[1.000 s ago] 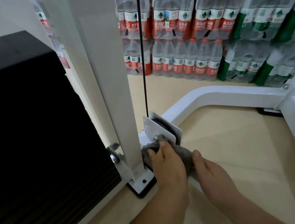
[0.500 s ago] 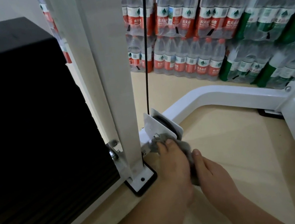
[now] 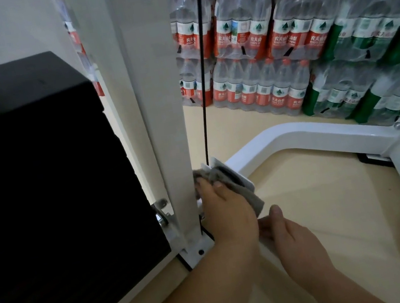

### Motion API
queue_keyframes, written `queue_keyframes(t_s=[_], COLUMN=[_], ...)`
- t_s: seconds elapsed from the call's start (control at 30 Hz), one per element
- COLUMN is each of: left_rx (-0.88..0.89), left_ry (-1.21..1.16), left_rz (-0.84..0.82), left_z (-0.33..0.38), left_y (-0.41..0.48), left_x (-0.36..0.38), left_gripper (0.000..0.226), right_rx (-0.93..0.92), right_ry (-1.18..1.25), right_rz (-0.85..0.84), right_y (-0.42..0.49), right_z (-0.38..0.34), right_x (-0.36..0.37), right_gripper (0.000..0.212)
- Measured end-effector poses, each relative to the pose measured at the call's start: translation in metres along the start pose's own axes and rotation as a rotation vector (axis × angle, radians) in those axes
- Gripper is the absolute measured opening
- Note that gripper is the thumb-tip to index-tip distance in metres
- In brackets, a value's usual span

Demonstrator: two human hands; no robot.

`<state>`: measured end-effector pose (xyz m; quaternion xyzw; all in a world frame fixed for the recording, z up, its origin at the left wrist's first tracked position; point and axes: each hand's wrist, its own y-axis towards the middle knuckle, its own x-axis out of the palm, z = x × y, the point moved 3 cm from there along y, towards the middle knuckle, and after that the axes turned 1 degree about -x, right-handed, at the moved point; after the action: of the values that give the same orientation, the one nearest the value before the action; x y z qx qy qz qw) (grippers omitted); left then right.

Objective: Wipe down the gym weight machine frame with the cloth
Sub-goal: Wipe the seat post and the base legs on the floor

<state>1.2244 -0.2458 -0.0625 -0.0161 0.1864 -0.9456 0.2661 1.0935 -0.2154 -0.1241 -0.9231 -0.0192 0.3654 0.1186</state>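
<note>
I am in the middle of the wiping, low down at the foot of the machine. My left hand (image 3: 225,208) grasps the soft grey cloth (image 3: 250,197) with bent fingers and presses it on the white metal pulley bracket (image 3: 246,182), just at 3 o'clock of the white steel upright post (image 3: 159,105). A corner of the cloth hangs out at 4 o'clock of this hand. My right hand (image 3: 290,232) lies just beside, at 5 o'clock, on what seems a low part of the frame. Whether it grips there or only leans, I cannot tell. The thin black cable (image 3: 202,71) comes down into the bracket from 12 o'clock. I judge the next move is to rub around the bracket without catching the cable, then to follow the curved white base rail (image 3: 296,135) toward 2 o'clock.
</note>
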Motion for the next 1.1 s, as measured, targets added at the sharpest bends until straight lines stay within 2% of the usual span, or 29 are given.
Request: queue_keyframes(t_s=[0.17,0.27,0.33,0.53,0.57,0.63,0.67,0.73,0.8,0.87,0.9,0.97,1.03,1.1], left_rx=[-0.086,0.071,0.053,-0.075,-0.082,-0.094,-0.113,-0.175,-0.292,-0.364,-0.386,-0.365,-0.288,-0.233], left_ry=[0.096,0.11,0.119,0.336,0.329,0.276,0.262,0.199,0.106,0.115,0.133,0.183,0.276,0.413], left_rz=[-0.067,-0.117,-0.197,-0.157,-0.171,-0.212,-0.233,-0.308,-0.379,-0.408,-0.416,-0.393,-0.29,-0.208], left_z=[-0.002,-0.012,-0.027,-0.064,-0.066,-0.066,-0.066,-0.07,-0.076,-0.086,-0.091,-0.095,-0.097,-0.102], left_y=[0.022,-0.016,-0.037,-0.037,-0.036,-0.037,-0.038,-0.04,-0.045,-0.043,-0.041,-0.037,-0.033,-0.03], left_x=[0.013,0.009,-0.003,-0.049,-0.051,-0.054,-0.058,-0.071,-0.085,-0.1,-0.107,-0.12,-0.136,-0.152], left_gripper=[0.053,0.038,0.028,0.027,0.026,0.025,0.025,0.023,0.022,0.024,0.025,0.028,0.031,0.039], right_rx=[0.014,0.029,0.043,0.066,0.069,0.006,-0.057,-0.134,0.009,0.221,0.268,0.25,0.162,0.051], right_ry=[-0.035,-0.043,-0.005,0.077,0.084,0.072,0.069,0.168,0.376,0.62,0.687,0.608,0.361,0.336], right_rz=[-0.021,-0.003,-0.021,-0.058,-0.068,-0.031,0.032,0.144,0.083,-0.078,-0.141,-0.123,0.029,0.142], right_y=[-0.002,-0.004,-0.003,-0.013,-0.017,-0.031,-0.041,-0.063,-0.072,-0.076,-0.078,-0.08,-0.078,-0.071], right_z=[-0.008,-0.01,-0.011,-0.018,-0.022,-0.034,-0.041,-0.045,-0.037,-0.033,-0.032,-0.025,-0.02,-0.027], right_x=[-0.001,-0.005,-0.006,-0.001,0.001,0.008,0.014,0.034,0.06,0.08,0.086,0.097,0.1,0.095], right_gripper=[0.082,0.075,0.069,0.08,0.076,0.052,0.041,0.032,0.025,0.008,0.007,0.012,0.012,0.018])
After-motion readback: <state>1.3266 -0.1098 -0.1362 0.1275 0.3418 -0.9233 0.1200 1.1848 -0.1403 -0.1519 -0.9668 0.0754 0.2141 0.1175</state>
